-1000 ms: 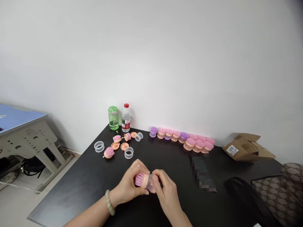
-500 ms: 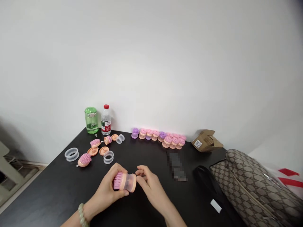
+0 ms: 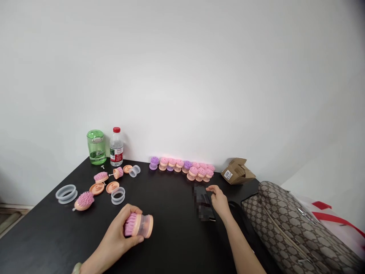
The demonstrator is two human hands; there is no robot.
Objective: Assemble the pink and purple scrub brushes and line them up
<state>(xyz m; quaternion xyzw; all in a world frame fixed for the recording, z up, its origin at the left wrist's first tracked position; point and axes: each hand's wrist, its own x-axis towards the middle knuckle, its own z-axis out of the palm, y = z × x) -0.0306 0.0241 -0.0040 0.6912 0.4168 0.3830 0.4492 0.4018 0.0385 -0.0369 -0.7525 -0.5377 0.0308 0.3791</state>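
Observation:
My left hand [image 3: 114, 234] is shut around a pink-bristled brush [image 3: 138, 225], which has a clear cylindrical body and a peach end cap. My right hand [image 3: 219, 200] is apart from it, with fingers extended and holding nothing. Its fingertips are right beside a dark, pixelated flat object [image 3: 203, 203] on the black table [image 3: 173, 243]. Loose parts lie to the left: a pink-bristled brush head [image 3: 85, 200], peach discs [image 3: 97, 188] and clear plastic rings [image 3: 118, 195].
A row of several pink and purple brushes [image 3: 182, 167] stands along the wall. A green bottle [image 3: 96, 147] and a water bottle [image 3: 116, 147] stand at the table's back corner. A cardboard box [image 3: 237, 171] and a patterned bag [image 3: 285, 228] are at the right.
My right hand has left the brush and moved right to the dark object. My left hand still holds the brush. The view has turned right, shifting the table items left.

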